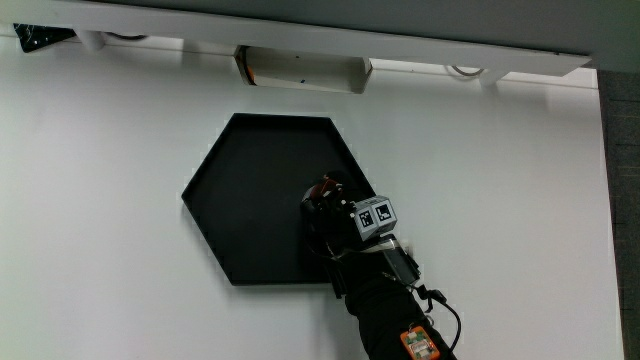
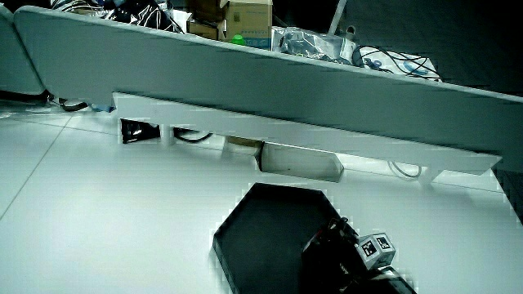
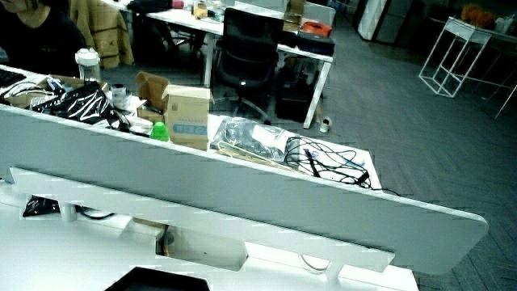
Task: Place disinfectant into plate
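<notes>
A black hexagonal plate [image 1: 250, 200] lies on the white table; in both side views part of it shows [image 2: 261, 229] [image 3: 161, 283]. The gloved hand [image 1: 345, 215] is over the plate's corner nearest the person, with the patterned cube [image 1: 374, 218] on its back. Its fingers are curled around a small dark, reddish-brown object, apparently the disinfectant [image 1: 325, 192], which is mostly hidden by the glove. I cannot tell whether it touches the plate. In a side view the hand [image 2: 339, 245] sits low over the same corner. Nothing else lies in the plate.
A low grey partition [image 2: 245, 73] runs along the table's edge farthest from the person, with a white box fixture [image 1: 300, 70] at its foot and a black clip [image 1: 45, 38] farther along. An orange device [image 1: 420, 343] and a cable sit on the forearm.
</notes>
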{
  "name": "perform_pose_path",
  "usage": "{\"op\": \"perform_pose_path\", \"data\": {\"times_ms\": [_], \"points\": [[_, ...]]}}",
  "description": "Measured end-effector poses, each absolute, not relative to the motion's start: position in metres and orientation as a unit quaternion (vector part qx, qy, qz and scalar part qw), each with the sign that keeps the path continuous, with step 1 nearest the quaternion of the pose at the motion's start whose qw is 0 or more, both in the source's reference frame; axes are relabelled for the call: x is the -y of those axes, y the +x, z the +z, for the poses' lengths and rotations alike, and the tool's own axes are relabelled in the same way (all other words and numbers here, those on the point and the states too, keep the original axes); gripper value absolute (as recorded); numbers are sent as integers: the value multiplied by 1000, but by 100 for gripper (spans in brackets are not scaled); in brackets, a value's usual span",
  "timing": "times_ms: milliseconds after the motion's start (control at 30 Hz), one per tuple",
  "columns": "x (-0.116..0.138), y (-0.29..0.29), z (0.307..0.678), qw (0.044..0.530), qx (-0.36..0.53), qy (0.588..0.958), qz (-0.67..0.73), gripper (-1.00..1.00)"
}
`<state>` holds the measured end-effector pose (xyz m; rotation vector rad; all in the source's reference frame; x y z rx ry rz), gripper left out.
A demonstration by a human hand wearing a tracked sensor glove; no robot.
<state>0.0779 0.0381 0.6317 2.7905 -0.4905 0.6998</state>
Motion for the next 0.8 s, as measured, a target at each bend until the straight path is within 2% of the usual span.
{"op": "perform_pose_path", "data": {"times_ms": [167,433,500,800], "points": [[-36,84,635,139,164,944,249,-53],[-39,100,635,131,155,946,253,-100],[-39,106,631,136,156,943,261,-100],[-51,145,613,87,151,948,265,-100]]}}
